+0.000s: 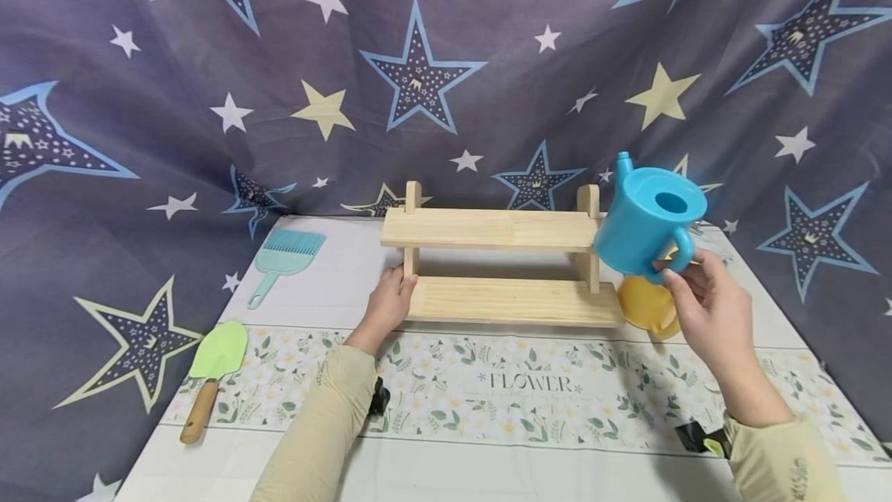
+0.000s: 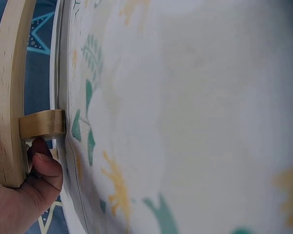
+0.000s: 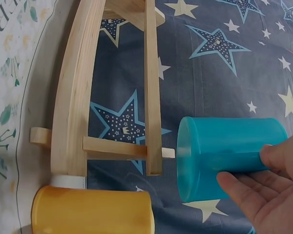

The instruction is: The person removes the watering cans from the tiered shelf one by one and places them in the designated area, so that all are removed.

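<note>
Head view: a white table (image 1: 446, 471) with a floral strip (image 1: 446, 417), set before a star-patterned curtain (image 1: 432, 161).
Wooden shelf: two boards, one above the other, standing near the back of the table.
Left hand (image 1: 387, 307): yours, at the left end of the lower board, fingers gripping it.
Right hand (image 1: 714, 312): yours, thumb and fingers pinching the blue watering can (image 1: 637, 223) near the low end of its handle.
Blue watering can: held off the table beside the right end of the upper board – top hole facing up, spout on the far side from you.
Yellow can (image 1: 637, 302): below the blue one, by the right end of the lower board, handle toward you.
Teal brush (image 1: 284, 254): on the table, left of the shelf, bristles away from you.
Green trowel (image 1: 217, 355): near the table's left edge, wooden handle toward you.
Left wrist view: your thumb and fingers curl about the board's end, beside a wooden foot (image 2: 43, 124).
Right wrist view: your fingers press the blue can's side – its base just apart from the shelf; its handle is hidden here.
</note>
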The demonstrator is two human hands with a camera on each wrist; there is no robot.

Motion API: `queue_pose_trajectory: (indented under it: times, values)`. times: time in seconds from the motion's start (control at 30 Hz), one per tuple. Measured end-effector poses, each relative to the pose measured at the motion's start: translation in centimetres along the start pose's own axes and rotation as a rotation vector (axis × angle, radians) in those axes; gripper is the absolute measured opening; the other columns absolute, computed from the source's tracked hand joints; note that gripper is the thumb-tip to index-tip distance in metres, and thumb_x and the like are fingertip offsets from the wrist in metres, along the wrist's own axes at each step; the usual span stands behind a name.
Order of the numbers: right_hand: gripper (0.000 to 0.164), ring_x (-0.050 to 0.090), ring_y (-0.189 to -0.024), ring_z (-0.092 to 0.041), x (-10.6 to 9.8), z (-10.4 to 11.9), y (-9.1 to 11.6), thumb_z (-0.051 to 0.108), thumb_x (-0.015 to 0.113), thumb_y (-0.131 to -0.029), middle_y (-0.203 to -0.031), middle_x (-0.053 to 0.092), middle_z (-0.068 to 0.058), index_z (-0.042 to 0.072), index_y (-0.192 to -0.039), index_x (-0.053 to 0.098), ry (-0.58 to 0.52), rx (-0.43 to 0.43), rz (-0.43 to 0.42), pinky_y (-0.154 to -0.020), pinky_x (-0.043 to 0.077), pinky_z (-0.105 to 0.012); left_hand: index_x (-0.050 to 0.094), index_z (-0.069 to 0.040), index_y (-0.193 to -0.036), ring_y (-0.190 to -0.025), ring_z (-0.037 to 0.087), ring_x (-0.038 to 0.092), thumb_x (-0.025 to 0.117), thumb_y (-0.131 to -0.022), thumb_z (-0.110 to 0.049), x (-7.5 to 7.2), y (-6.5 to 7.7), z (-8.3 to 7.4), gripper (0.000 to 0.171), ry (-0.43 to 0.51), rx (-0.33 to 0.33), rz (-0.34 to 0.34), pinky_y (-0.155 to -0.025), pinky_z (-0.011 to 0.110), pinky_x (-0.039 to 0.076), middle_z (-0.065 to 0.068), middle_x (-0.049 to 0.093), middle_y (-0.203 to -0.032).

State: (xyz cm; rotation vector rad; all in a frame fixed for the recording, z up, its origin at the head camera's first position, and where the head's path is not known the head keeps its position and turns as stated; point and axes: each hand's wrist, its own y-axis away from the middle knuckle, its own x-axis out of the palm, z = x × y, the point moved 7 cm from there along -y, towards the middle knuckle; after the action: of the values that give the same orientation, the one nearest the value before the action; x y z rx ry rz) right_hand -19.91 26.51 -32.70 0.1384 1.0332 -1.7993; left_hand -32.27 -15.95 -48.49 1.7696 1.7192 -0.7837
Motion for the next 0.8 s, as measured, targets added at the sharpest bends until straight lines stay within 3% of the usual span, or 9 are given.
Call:
queue_pose_trajectory:
  times: [0.5, 0.8]
  values:
    - [0.03, 0.047, -0.095, 0.024, -1.4, -1.1, 0.4, 0.006, 0.063, -0.096, -0.111, 0.067, -0.022, -0.004, -0.123, 0.054, 0.034, 0.03, -0.006, -0.081, 0.039, 0.0, 0.035, -0.001, -0.149, -0.121, 0.036, 0.051, 0.037, -0.106, -0.034, -0.2, 0.0, 0.0, 0.054, 0.007, -0.01, 0.0, -0.104, 0.052, 0.04, 0.02, 0.047, -0.129]
    - [0.036, 0.046, -0.091, 0.027, -3.1, -2.3, 0.6, 0.012, 0.063, -0.096, -0.113, 0.068, -0.019, 0.002, -0.13, 0.053, 0.093, 0.138, -0.043, -0.081, 0.039, 0.0, 0.036, -0.001, -0.148, -0.119, 0.036, 0.052, 0.038, -0.106, -0.034, -0.1, 0.0, -0.1, 0.054, 0.003, -0.008, -0.002, -0.103, 0.051, 0.041, 0.02, 0.047, -0.129]
